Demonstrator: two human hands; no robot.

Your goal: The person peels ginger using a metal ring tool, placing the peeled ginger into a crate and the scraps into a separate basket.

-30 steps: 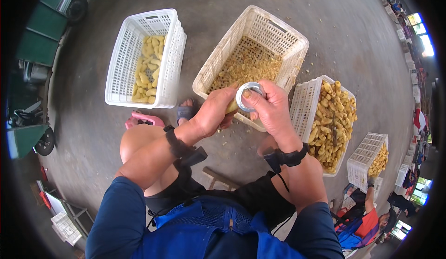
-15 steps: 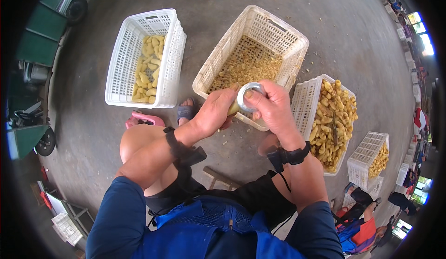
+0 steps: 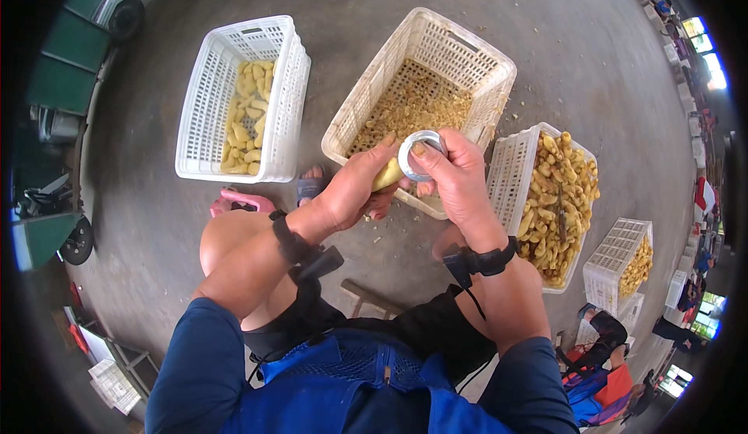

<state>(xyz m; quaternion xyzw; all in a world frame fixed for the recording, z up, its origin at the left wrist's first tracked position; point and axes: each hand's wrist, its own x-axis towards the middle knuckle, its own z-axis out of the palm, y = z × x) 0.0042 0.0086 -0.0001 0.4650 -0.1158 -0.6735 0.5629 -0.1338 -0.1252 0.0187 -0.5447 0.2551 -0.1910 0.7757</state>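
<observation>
The left hand [image 3: 354, 188] grips a small pale-yellow peeled root piece [image 3: 387, 175], its long axis running from lower left up toward the right, tip meeting the round silver metal ring tool [image 3: 418, 155] pinched in the right hand [image 3: 456, 173]. Both hands are closed on what they hold — just above the near rim of the middle white plastic lattice crate [image 3: 467, 48], which holds brownish scraps. The left white crate [image 3: 210, 95] holds pale peeled pieces; the right white crate [image 3: 508, 177] is heaped with yellow-brown unpeeled ones. Bare grey concrete floor [image 3: 576, 52] lies open beyond the crates.
</observation>
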